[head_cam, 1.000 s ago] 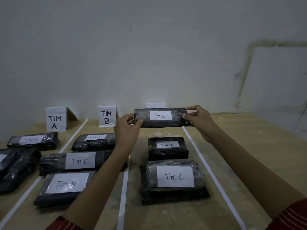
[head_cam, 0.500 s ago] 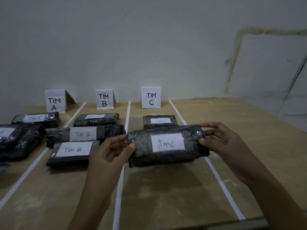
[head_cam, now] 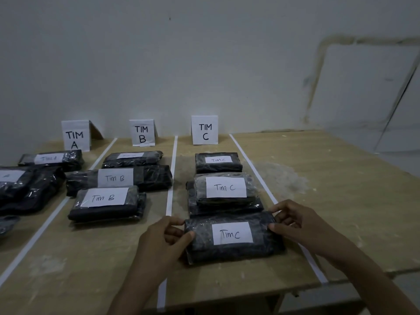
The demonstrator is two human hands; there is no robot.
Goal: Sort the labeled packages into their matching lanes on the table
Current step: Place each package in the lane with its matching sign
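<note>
**Third Tim C package at the near end of the C lane**

The nearest Tim C package (head_cam: 231, 237) lies in the lower centre of the frame, between two white tape lines (head_cam: 171, 173). It is close to the table (head_cam: 341, 201) front edge and just below the middle Tim C package (head_cam: 225, 189). The left hand (head_cam: 163, 242) grips its left end, thumb on top and fingers curled round the side. The right hand (head_cam: 295, 223) pinches its right end with bent fingers, over the right tape line.

Right of that line the tabletop is bare, pale, grainy wood with a dusty patch. A narrow strip of wood separates the package from the left tape line.

The packages are soft, dark, rectangular bundles in crinkled glossy film with white paper labels. The far Tim C package (head_cam: 218, 161) sits below the folded-paper TIM C sign (head_cam: 204, 130). The Tim B packages (head_cam: 106, 203) fill the lane at centre left.
</note>
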